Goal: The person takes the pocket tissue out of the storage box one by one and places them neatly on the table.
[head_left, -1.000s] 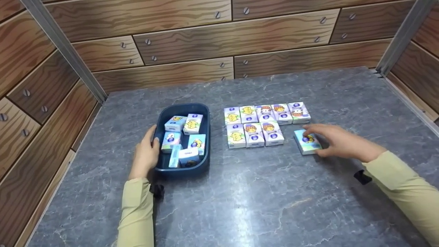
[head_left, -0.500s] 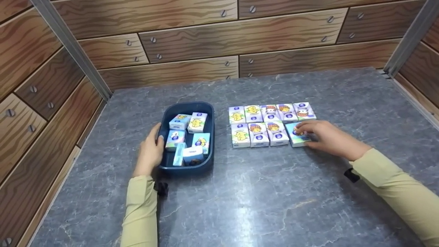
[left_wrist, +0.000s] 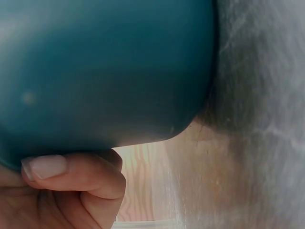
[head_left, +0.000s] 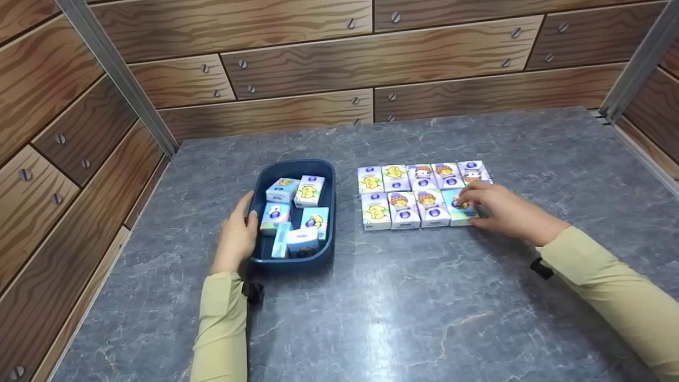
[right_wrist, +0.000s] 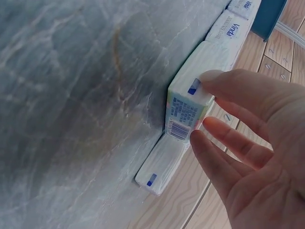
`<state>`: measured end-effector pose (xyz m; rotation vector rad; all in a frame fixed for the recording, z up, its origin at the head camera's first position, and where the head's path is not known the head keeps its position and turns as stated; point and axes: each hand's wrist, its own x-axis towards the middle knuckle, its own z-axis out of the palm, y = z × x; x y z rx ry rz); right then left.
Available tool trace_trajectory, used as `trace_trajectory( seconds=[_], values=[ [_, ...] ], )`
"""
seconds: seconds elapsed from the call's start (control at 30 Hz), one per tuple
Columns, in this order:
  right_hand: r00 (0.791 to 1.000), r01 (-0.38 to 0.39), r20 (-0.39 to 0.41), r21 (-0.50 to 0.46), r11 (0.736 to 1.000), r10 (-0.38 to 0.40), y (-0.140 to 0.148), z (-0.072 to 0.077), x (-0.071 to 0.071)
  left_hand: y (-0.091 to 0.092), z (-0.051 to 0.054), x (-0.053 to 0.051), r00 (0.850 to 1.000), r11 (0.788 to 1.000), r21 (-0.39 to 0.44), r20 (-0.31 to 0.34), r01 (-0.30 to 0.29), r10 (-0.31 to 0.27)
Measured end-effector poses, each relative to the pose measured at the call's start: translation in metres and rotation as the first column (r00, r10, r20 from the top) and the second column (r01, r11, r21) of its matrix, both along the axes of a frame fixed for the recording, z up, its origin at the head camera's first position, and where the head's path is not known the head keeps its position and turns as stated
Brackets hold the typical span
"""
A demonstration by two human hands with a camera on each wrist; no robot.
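In the head view my left hand (head_left: 236, 236) grips the left side of a dark blue plastic tub (head_left: 330, 228). Its thumb lies at the rim, and the left wrist view shows bent fingers against the tub wall (left_wrist: 109, 71). Several blue and white tissue packs (head_left: 309, 192) lie jumbled inside the tub. My right hand (head_left: 504, 212) pinches a light blue tissue pack (head_left: 460, 216), which lies at the right end of the front row. In the right wrist view the thumb touches one edge of this pack (right_wrist: 190, 102), with fingertips near another side.
A back row of mostly lilac tissue packs (head_left: 397, 178) lies side by side on the grey marbled table (head_left: 371, 297). Three lilac packs (head_left: 405, 209) stand left of the blue one in the front row. Wood-patterned walls (head_left: 297, 69) border the table.
My right hand has slid the light blue pack left and slightly back, from apart on the table to against the front row. My left hand stays on the tub; the view has shifted slightly.
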<state>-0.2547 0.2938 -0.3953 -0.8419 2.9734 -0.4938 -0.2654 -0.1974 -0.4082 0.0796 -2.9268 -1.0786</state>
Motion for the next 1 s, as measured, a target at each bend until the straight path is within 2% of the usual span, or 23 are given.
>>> trace_trajectory(
  seconds=[0.33, 0.57, 0.77, 1.0],
  values=[
    [0.999, -0.023, -0.024, -0.017, 1.000, 0.023, -0.006, 0.000, -0.003, -0.007, 0.001, 0.001, 1.000, 1.000, 0.010, 0.008, -0.014, 0.014],
    [1.000, -0.012, 0.018, 0.016, 1.000, 0.012, -0.010, 0.004, -0.003, -0.008, -0.001, 0.002, 1.000, 1.000, 0.010, 0.007, -0.019, 0.019],
    [0.999, -0.007, 0.043, 0.068, 0.998, 0.004, -0.017, 0.016, -0.007, -0.006, -0.003, 0.003, 1.000, 1.000, 0.018, -0.003, -0.006, 0.006],
    [1.000, 0.004, 0.017, 0.059, 0.998, -0.004, -0.041, 0.043, -0.020, 0.001, -0.002, -0.001, 1.000, 1.000, 0.005, -0.001, -0.007, 0.007]
  ],
)
